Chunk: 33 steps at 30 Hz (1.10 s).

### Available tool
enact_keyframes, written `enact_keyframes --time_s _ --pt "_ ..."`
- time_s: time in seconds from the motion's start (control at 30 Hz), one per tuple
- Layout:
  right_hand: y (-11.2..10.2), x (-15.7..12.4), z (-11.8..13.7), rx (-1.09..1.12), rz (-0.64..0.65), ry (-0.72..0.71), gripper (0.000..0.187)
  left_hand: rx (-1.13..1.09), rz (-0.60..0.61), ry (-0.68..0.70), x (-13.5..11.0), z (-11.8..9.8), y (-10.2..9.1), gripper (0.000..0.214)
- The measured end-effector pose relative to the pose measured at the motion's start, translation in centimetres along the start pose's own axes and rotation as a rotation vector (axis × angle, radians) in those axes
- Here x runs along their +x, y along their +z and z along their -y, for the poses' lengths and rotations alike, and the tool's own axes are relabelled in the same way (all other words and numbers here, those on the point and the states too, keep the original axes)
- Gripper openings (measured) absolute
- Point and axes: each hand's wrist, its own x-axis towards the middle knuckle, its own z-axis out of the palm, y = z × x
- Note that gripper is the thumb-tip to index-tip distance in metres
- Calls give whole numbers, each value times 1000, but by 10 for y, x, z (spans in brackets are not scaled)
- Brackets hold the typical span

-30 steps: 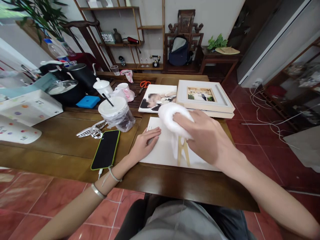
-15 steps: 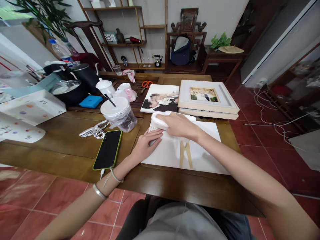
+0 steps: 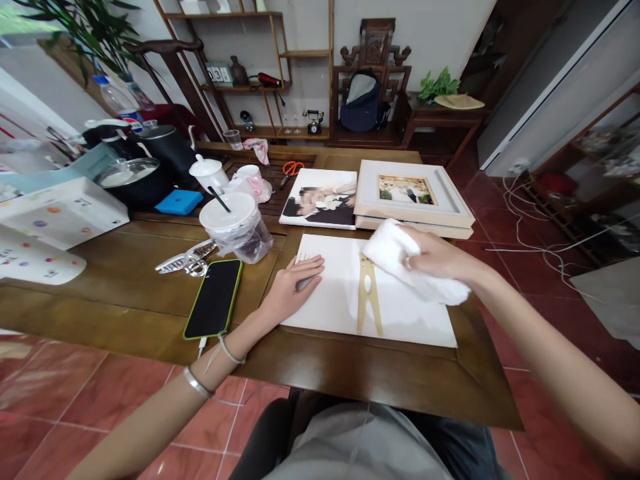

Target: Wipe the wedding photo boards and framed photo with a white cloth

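A flat white panel [image 3: 330, 303] lies on the table in front of me, bearing a gold forked shape [image 3: 367, 265] with a hole in its middle. My left hand [image 3: 293, 288] rests flat on the panel's left side with its fingers stretched out. In my right hand [image 3: 434, 255] is a bunched white cloth [image 3: 393, 248], over the panel's upper right part. Part of the cloth hangs past the panel's right edge. Behind the panel are a wedding photo panel [image 3: 327, 200] and a stack with a white picture frame [image 3: 367, 190] on top.
Left of the panel lie a phone [image 3: 214, 300] with its cable, a silver metal object [image 3: 185, 260], and a lidded cup [image 3: 245, 233] in a plastic bag. Orange-handled scissors [image 3: 291, 168], a white teapot [image 3: 209, 175] and a blue box [image 3: 179, 202] stand farther back.
My right hand has swept the white cloth from the panel's upper left to its right side, showing more of the gold shape. My left hand stays in place.
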Motion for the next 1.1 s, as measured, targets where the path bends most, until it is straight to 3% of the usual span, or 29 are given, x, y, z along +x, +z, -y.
enact_keyframes --time_s 0.1,0.2,0.27,0.33,0.43,0.57,0.73,0.93,1.1 --pt "-10 -25 -11 45 14 30 49 0 -2 -5 0 0 1 24" --pt "-24 -52 -7 -90 -3 60 43 -4 -3 -12 0 0 1 24" --pt "-31 -68 1 -257 -103 67 38 -6 -5 -14 1 0 1 23" --pt "-34 -81 10 -438 -287 73 35 -7 -7 -13 1 0 1 23" --pt "-22 -86 17 -623 -441 -47 31 -9 -7 -14 1 -1 0 23" --pt "13 -71 9 -660 -268 -267 43 -15 -5 -11 1 0 0 24" --pt "46 -48 -8 -580 -179 -247 54 -24 1 -9 0 0 0 24" --pt "44 -49 -11 -491 -74 -259 62 -31 5 -12 0 1 0 25" --pt "37 -78 19 -403 42 -225 68 -34 10 -10 0 1 0 25"
